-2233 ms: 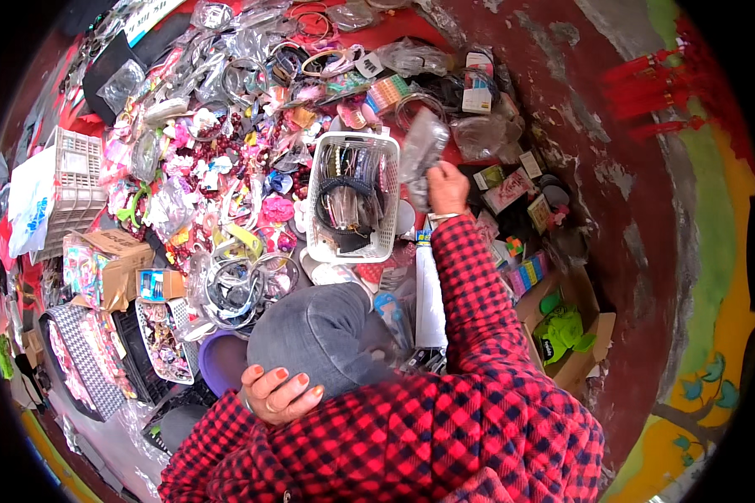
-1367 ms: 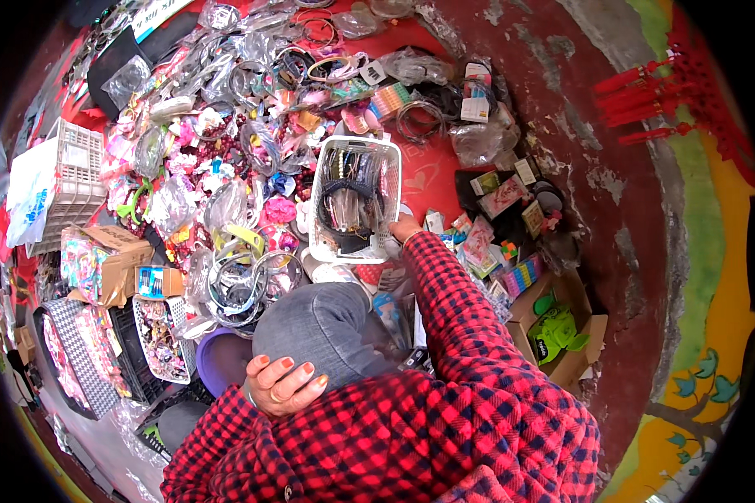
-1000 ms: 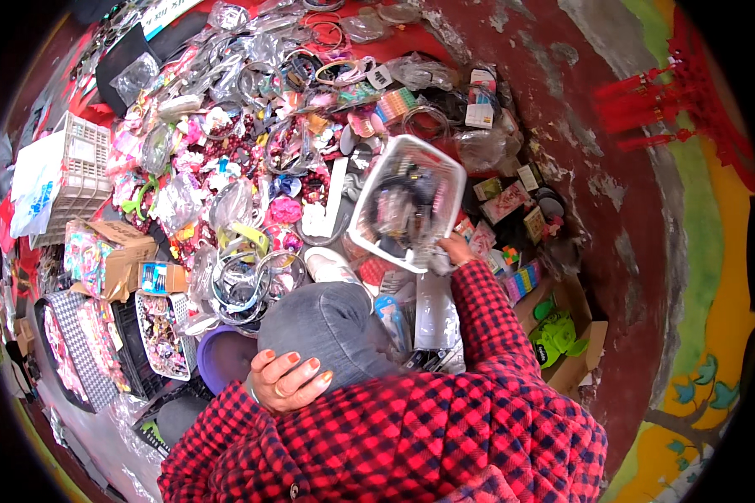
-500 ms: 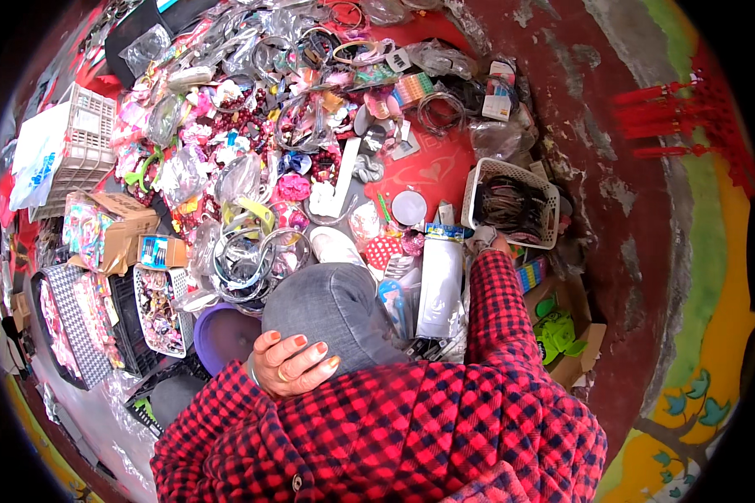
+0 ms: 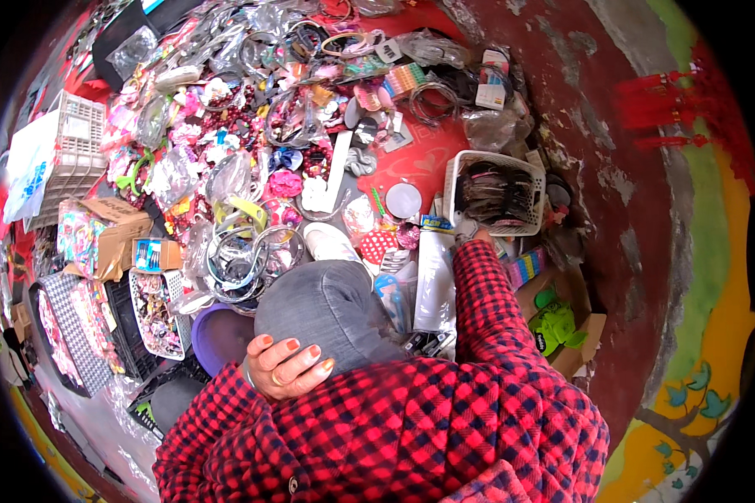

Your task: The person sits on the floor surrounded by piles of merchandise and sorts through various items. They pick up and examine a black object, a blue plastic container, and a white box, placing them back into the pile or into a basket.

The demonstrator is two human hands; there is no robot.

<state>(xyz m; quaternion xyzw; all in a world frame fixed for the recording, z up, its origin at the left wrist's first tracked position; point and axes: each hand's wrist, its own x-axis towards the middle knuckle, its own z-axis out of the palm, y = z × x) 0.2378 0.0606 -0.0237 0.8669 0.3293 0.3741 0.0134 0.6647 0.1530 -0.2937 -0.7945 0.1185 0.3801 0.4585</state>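
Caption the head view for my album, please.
Right hand at a white basket of dark items, left hand against a grey-clad knee.

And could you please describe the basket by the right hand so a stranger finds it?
Find the bent grey knee, then the red cloth beyond it. At that cloth's right edge, by the right hand, sits the white basket. Unlike the colourful trinket basket at left, it holds dark, narrow things.

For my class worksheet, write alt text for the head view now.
A person's right hand is at the near edge of a white basket holding dark items. The left hand rests by a grey-clad knee; colourful jumbled accessories spread beyond.
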